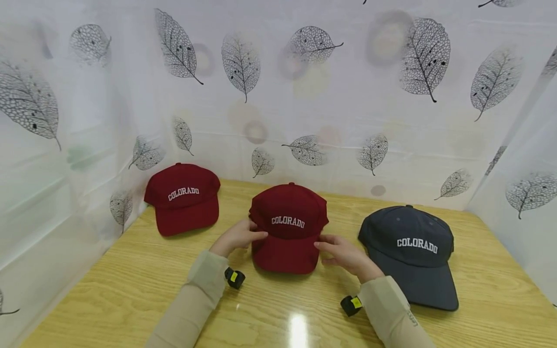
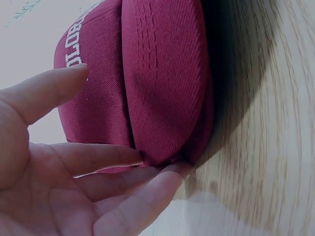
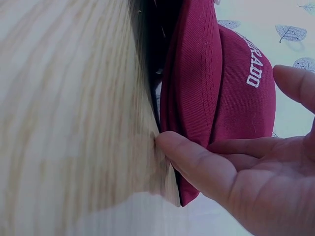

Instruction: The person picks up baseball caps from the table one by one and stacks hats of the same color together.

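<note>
A dark red baseball cap (image 1: pixel 289 215) with white COLORADO lettering sits mid-table, brim towards me. My left hand (image 1: pixel 238 237) is at its left side and my right hand (image 1: pixel 344 253) at its right. In the left wrist view, extended fingers (image 2: pixel 113 157) touch the cap's side by the brim (image 2: pixel 165 78), with the thumb held apart from them. Fairly straight fingers (image 3: pixel 206 164) of the right hand also lie against the cap in the right wrist view, low by the tabletop. Another dark red edge shows beneath the brim; whether it is a second cap I cannot tell.
Another dark red COLORADO cap (image 1: pixel 184 198) rests at the back left of the wooden table (image 1: pixel 130 290). A dark navy COLORADO cap (image 1: pixel 411 251) lies on the right, close to my right forearm. Behind hangs a white leaf-print curtain (image 1: pixel 278 111).
</note>
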Motion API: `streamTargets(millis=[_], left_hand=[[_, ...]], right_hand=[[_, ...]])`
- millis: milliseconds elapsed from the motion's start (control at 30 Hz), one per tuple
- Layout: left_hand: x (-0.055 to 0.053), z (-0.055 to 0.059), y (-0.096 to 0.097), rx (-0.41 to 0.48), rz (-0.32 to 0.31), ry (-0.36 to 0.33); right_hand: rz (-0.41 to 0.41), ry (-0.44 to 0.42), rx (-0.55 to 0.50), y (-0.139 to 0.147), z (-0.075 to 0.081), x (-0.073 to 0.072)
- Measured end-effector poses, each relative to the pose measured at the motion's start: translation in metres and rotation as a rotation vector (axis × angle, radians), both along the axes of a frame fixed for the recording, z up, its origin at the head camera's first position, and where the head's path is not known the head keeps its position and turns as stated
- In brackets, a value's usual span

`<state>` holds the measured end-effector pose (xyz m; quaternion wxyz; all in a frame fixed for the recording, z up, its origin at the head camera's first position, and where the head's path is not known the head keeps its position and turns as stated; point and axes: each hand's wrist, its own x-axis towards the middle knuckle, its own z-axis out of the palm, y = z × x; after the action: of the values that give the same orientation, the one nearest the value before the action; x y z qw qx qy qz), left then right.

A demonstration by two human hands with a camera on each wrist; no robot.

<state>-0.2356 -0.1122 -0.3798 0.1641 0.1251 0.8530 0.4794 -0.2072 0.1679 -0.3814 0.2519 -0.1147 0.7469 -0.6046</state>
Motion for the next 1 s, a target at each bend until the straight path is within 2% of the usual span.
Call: streamTargets(millis=[267,333,500,567,700,833,1000], left_hand=[[-0.002,-0.002,0.000,-0.052,0.006,0.055],[-0.003,-0.002,-0.001,-0.083,0.010,0.080],[-0.002,0.001,-0.008,-0.157,0.073,0.172],[-0.001,0.003,-0.012,-0.160,0.096,0.204],[0.001,0.008,-0.020,-0.183,0.101,0.257],[0.002,0.017,-0.032,-0.295,0.085,0.322],[-0.002,0.027,-0.050,-0.516,0.090,0.362]], right_hand=[[-0.011,0.006,0.011,0.001,0.001,0.001],[-0.014,0.009,0.014,0.000,0.001,0.002],[-0.041,0.003,0.018,-0.001,0.001,0.003],[-0.055,-0.004,0.018,-0.002,0.000,0.003],[-0.060,-0.003,0.030,-0.003,-0.001,0.003],[-0.057,0.003,0.037,-0.003,-0.002,0.002],[-0.073,0.008,0.047,-0.003,-0.002,0.002]])
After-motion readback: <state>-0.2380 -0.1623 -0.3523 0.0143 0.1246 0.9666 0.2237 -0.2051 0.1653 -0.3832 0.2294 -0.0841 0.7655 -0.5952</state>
